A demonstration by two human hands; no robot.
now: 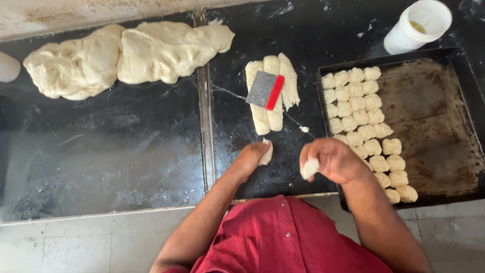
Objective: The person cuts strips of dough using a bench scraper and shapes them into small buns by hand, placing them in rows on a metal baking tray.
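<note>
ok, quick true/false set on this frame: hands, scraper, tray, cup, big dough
1. Each hand holds a small piece of dough: left hand, right hand. True.
2. The scraper lies on the baking tray. False: it rests on the dough strips on the black counter.
3. The dough pieces sit along the tray's left side. True.
4. The white cup stands inside the tray. False: it stands on the counter beyond the tray's far edge.
5. The large dough mass lies on the counter, far left. True.

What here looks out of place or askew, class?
The scraper with the red handle lies tilted on top of the dough strips, not on the counter. A small dough scrap sits stray beside the tray.
</note>
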